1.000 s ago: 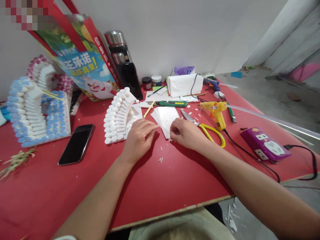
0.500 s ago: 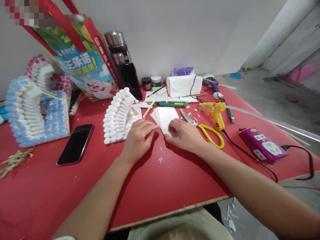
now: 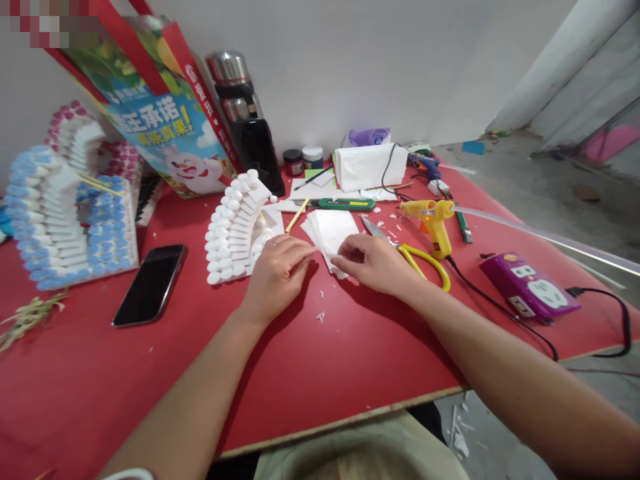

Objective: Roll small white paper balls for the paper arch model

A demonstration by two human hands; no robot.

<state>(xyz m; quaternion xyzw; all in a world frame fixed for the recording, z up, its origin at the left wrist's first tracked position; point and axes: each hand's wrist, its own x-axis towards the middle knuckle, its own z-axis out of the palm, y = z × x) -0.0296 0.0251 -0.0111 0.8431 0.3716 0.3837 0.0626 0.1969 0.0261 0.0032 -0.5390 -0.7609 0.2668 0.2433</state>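
Note:
A fanned stack of white paper sheets lies on the red table between my hands. My right hand is at its near right corner, fingers curled and thumb against the sheets. Beside the stack's left edge, my left hand is closed, fingertips pressed together; whatever they hold is hidden. Left of that hand stands a curved white model covered in rounded white tips, partly behind the hand. Scissors with yellow handles lie just past my right hand.
A yellow glue gun with a long clear stick and a purple power strip are on the right. A green cutter lies behind the paper. To the left are a phone, a blue-and-white model and a shopping bag.
My right hand has shifted slightly up at the corner of the stack, and its thumb has drawn back from the near edge, showing more paper below. My left hand stays almost still.

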